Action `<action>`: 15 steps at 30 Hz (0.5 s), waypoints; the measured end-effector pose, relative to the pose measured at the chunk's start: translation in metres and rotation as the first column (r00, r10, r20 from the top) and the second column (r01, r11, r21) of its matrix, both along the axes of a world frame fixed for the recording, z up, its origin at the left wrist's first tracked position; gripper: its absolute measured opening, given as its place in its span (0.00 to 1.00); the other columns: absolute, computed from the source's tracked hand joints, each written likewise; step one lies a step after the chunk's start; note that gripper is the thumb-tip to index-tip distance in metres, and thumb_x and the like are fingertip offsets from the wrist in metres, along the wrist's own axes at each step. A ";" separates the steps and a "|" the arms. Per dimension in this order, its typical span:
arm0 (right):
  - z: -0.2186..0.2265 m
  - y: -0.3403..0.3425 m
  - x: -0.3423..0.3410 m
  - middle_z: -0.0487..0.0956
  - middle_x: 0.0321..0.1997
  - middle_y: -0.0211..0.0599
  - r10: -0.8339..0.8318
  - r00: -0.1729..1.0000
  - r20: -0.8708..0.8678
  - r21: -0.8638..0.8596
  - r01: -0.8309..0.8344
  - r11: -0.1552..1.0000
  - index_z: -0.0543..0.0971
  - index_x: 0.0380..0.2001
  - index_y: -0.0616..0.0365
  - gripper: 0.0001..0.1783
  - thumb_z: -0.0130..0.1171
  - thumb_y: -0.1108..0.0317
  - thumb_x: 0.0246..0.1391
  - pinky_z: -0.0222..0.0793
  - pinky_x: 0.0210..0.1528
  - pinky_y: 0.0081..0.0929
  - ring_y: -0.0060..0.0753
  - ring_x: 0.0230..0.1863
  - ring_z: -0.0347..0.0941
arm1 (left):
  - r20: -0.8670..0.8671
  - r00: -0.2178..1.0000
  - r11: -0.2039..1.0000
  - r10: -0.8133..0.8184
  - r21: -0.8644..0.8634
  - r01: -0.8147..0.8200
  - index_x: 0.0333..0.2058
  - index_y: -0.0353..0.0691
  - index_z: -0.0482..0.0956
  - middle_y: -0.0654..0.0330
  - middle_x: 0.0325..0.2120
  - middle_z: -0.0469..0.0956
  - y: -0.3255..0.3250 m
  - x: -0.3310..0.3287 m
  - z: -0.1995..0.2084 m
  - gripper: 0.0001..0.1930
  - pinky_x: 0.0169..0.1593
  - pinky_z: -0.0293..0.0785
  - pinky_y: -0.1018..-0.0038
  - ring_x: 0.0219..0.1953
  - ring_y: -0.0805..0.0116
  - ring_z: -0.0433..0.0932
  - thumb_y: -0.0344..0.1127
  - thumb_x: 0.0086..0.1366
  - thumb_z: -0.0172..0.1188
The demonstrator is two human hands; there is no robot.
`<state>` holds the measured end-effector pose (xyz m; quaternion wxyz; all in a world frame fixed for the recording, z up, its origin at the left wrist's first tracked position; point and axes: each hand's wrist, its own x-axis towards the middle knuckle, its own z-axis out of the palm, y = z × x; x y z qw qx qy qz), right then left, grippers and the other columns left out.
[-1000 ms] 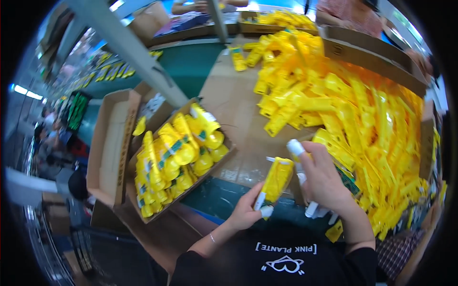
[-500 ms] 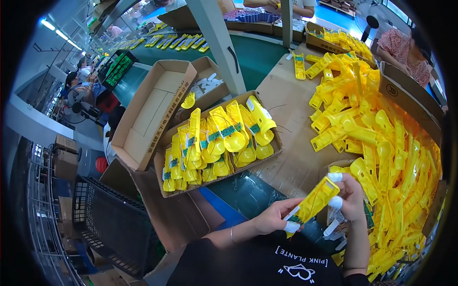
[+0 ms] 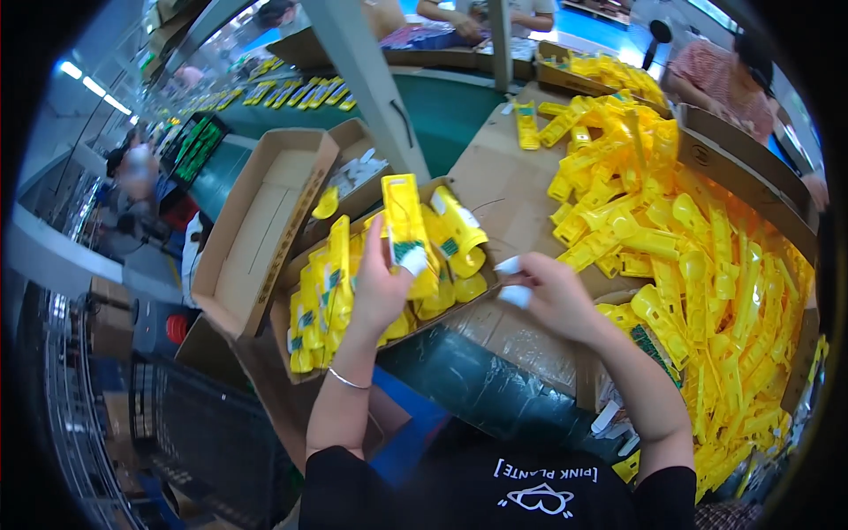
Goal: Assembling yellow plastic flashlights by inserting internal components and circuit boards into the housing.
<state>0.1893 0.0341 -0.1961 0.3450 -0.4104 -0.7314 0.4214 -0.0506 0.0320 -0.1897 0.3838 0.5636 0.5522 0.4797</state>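
My left hand [image 3: 380, 287] is closed on a long yellow plastic housing [image 3: 404, 201] with a small green circuit board at its near end. It holds the piece tilted over an open cardboard box [image 3: 442, 318]. Inside that box stand rows of similar yellow housings [image 3: 455, 221] with green boards and thin wires. My right hand [image 3: 552, 293] is off to the right of the box, near its corner, with nothing visible in it. White covers sit on its thumb and a fingertip, which are apart. A white cover also shows on my left thumb.
A large pile of yellow housings [image 3: 698, 265] fills the right side, against a cardboard wall [image 3: 742, 163]. An open carton [image 3: 265, 221] leans left of the box. A metal post [image 3: 367, 79] rises behind it. A black crate [image 3: 208, 433] is lower left. Other people work beyond.
My left hand has carried the yellow housing from near my body, forward and left, over the box. My right hand has let go of it and moved forward and left. The view has shifted slightly.
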 end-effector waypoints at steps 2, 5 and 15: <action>-0.013 0.005 -0.013 0.75 0.32 0.43 0.079 0.988 0.134 0.200 -0.105 0.974 0.75 0.33 0.62 0.12 0.62 0.72 0.43 0.71 0.38 0.30 0.41 0.33 0.74 | -0.482 0.871 0.986 0.097 0.165 -0.019 0.56 0.30 0.54 0.41 0.52 0.60 0.013 -0.010 -0.014 0.31 0.56 0.58 0.63 0.54 0.49 0.61 0.33 0.56 0.55; -0.019 0.011 0.006 0.73 0.41 0.43 0.072 0.926 0.372 0.393 -0.227 0.891 0.74 0.35 0.58 0.14 0.61 0.72 0.40 0.65 0.47 0.36 0.44 0.46 0.69 | -0.653 0.626 0.819 0.427 0.572 0.039 0.51 0.31 0.63 0.44 0.52 0.60 -0.018 0.022 0.008 0.24 0.55 0.59 0.62 0.55 0.48 0.60 0.33 0.57 0.54; -0.011 0.075 0.126 0.69 0.48 0.43 -0.220 0.468 0.856 0.223 0.049 0.974 0.70 0.47 0.56 0.32 0.66 0.73 0.32 0.64 0.49 0.36 0.46 0.47 0.67 | -0.412 0.841 0.770 -0.351 0.385 0.510 0.47 0.31 0.65 0.46 0.44 0.66 -0.008 0.149 -0.067 0.24 0.51 0.63 0.61 0.46 0.48 0.65 0.28 0.50 0.58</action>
